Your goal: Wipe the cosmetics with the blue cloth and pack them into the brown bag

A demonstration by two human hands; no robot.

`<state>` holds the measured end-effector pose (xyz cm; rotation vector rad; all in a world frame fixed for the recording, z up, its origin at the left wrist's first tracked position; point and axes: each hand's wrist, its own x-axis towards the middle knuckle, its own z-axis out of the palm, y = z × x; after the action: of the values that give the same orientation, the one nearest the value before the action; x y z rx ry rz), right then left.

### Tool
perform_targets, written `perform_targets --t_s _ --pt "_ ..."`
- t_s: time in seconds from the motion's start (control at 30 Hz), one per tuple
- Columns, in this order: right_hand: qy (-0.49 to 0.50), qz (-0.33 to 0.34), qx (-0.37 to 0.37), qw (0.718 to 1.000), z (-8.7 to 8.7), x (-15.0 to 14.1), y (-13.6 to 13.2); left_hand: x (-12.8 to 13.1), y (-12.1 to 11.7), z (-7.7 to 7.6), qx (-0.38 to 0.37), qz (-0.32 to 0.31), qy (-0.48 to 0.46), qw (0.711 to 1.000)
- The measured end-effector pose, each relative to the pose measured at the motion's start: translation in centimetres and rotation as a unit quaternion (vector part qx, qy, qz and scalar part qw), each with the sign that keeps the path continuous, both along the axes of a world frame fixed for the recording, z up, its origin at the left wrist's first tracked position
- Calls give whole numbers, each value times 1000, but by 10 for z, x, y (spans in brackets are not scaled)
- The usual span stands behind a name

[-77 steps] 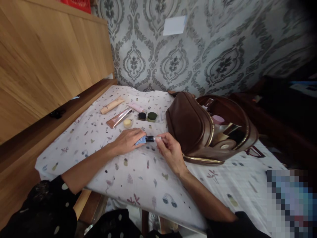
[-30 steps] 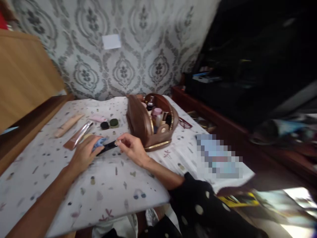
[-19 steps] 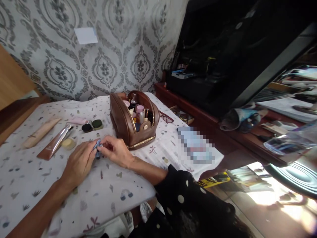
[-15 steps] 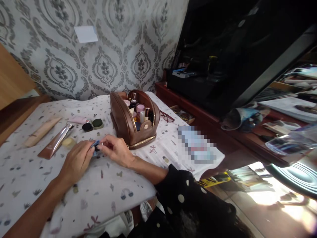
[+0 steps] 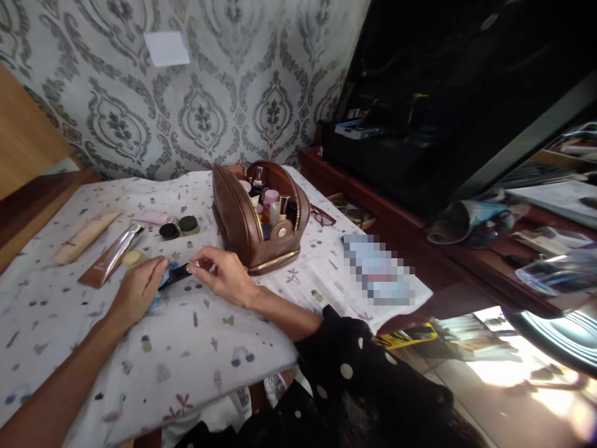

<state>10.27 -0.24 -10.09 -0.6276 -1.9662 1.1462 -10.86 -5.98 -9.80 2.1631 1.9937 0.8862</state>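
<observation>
Inward from the counter's (image 5: 200, 379) near edge, the left hand (image 5: 137, 289) grips one blue cloth (image 5: 164, 278) and one slim black tube (image 5: 179, 272); right hand (image 5: 224, 275) fingers pinch the tube's pale end. Three squeeze tubes (image 5: 112, 255), three jars (image 5: 189, 224) lie beyond.

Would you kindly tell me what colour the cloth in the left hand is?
The cloth is light blue, seen best in the head view.

We identify this place as a room in a home. Indicators we note: ornate patterned wallpaper (image 5: 237, 115) across the upper left of the frame; a white cloth (image 5: 186, 364) (printed with flamingos and pineapples) at lower left; eyeglasses (image 5: 323, 216) just right of centre.
</observation>
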Motion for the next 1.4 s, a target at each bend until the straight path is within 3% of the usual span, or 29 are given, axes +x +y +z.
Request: perform_targets --t_s 0.17,0.43,0.6,0.67,0.77,0.83,0.93,1.17,1.4 --pt "1 22 17 1000 -5 -2 3 -6 2 -4 1 9 -20 1000" --pt "31 -22 -3 999 -10 -6 7 -14 7 -10 9 8 14 1000" --pt "18 -20 8 1000 -8 -6 6 -13 2 -8 98 37 30 994" --pt "13 -25 21 999 -7 -5 4 -4 -3 -4 154 18 16 988" --pt "15 -27 44 999 -6 -5 3 15 -9 -2 187 -61 35 980" --pt "19 -28 46 998 -7 -5 4 24 -9 -3 174 -106 80 976" --pt "20 -38 30 999 -10 -5 5 23 -6 -6 139 -121 132 974" --pt "15 -49 6 999 -14 -6 5 -17 -5 -4 29 -132 152 979" --pt "32 -25 9 999 -13 -6 5 -33 -9 0 -39 -73 133 988"
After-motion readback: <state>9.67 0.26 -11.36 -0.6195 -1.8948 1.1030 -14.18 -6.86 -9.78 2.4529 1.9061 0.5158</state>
